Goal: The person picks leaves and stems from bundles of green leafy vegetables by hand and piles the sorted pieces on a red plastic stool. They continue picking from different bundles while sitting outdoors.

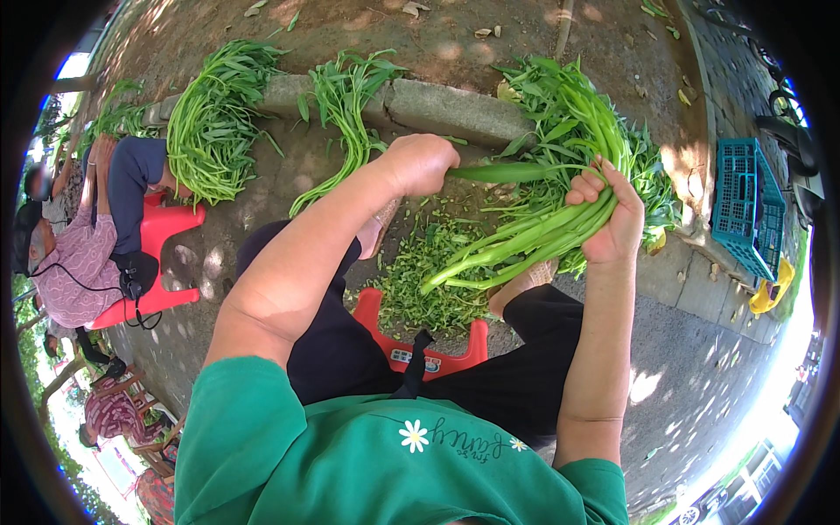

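Observation:
In my right hand I grip a bundle of water spinach, its pale green stems pointing toward my lap and its leafy tops arching away. My left hand is closed in a fist at the tip of a long green leaf, which stretches across to the bundle. A heap of torn leaf bits lies on the ground between my feet. Beyond my left hand, a smaller bunch of water spinach leans on the stone kerb. More leafy greens lie behind the held bundle.
I sit on a red plastic stool. A large pile of water spinach rests at the left, beside a person on another red stool. A blue crate and a yellow bag stand at the right.

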Motion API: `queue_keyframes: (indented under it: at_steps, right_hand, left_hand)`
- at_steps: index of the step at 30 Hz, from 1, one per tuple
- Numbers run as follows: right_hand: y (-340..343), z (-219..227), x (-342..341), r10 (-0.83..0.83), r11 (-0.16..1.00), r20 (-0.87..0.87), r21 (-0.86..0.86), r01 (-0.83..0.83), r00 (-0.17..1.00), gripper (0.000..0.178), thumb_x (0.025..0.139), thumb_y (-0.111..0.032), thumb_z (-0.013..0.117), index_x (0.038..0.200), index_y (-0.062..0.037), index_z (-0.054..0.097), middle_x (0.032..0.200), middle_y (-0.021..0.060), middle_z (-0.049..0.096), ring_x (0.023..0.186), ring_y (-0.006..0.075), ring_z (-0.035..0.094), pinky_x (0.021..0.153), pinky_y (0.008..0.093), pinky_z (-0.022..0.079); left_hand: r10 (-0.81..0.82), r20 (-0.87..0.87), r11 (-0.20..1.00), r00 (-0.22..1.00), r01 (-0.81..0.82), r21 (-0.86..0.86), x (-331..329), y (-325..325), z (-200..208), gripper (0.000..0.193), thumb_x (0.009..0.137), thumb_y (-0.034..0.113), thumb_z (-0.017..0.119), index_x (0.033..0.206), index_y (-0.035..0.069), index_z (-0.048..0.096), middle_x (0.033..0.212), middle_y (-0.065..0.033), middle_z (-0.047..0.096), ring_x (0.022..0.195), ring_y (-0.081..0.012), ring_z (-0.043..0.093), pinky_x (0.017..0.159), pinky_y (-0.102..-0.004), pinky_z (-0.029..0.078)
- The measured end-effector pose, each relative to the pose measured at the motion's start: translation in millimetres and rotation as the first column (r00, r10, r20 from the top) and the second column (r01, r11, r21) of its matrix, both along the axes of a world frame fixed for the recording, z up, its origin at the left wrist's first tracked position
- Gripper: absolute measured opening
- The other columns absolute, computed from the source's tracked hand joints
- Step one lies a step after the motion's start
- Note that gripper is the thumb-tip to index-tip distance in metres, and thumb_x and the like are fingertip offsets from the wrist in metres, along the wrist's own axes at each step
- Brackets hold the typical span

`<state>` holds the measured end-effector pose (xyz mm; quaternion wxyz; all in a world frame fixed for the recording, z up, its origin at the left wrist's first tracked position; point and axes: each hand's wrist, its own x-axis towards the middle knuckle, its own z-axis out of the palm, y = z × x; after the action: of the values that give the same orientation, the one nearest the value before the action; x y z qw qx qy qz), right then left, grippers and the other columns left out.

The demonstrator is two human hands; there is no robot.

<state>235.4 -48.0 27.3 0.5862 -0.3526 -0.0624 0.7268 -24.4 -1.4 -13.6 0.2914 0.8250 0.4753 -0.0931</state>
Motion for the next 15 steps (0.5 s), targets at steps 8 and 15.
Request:
queue_keyframes:
  at_steps: [8,15]
  right_hand:
    - [-2,7,-12,0.014,1.0,0.144,-0.003,-0.014,0.989,0.023,0.086,-0.011,0.057,0.104,0.0006,0.051,0.07,0.0036,0.048,0.061,0.0142,0.047,0.058,0.0314,0.043]
    - [-6,9,-26,0.092,0.994,0.351,0.019,-0.105,0.932,0.022,0.088,-0.013,0.056,0.105,0.0006,0.052,0.07,0.0031,0.047,0.059,0.0141,0.046,0.056,0.0304,0.042]
  left_hand:
    - [0.109,0.059,0.989,0.992,-0.103,-0.106,17,7,24,0.035,0.084,0.039,0.059,0.083,0.006,0.07,0.076,-0.0133,0.066,0.069,-0.0274,0.063,0.066,-0.0379,0.05]
    - [0.737,0.431,0.489,0.521,0.03,-0.872,55,-25,8,0.069,0.085,0.069,0.042,0.109,0.007,0.06,0.092,-0.0072,0.066,0.081,-0.0164,0.063,0.072,-0.031,0.049]
